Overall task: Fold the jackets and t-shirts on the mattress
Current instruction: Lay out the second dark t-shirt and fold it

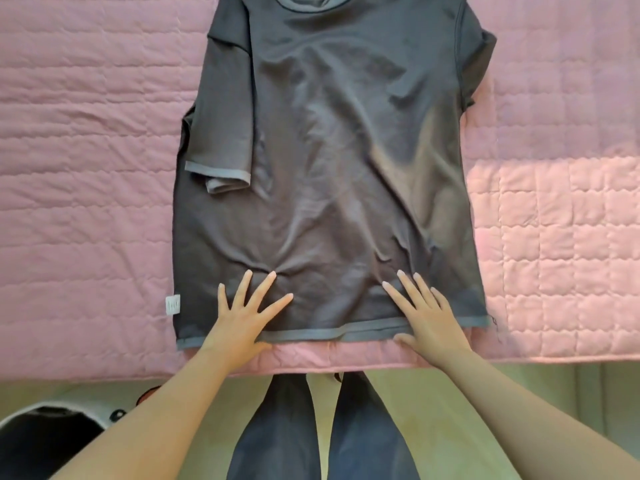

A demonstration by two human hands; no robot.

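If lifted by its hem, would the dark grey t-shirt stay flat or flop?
Likely floppy: the t-shirt shows soft creases, and one sleeve lies folded over limply. Probably bunches when pushed; wrinkles gather by the left hand.

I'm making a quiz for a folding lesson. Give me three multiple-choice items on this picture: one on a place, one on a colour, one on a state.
1. Where on the t-shirt do the left hand and right hand rest? A collar B bottom hem C sleeves
2. The mattress colour? A pink B white C green
3. The hands are? A fists B pinching cloth C flat, fingers straight
Answers: B, both palms lie by the hem; A, its cover is pink; C, no finger curls.
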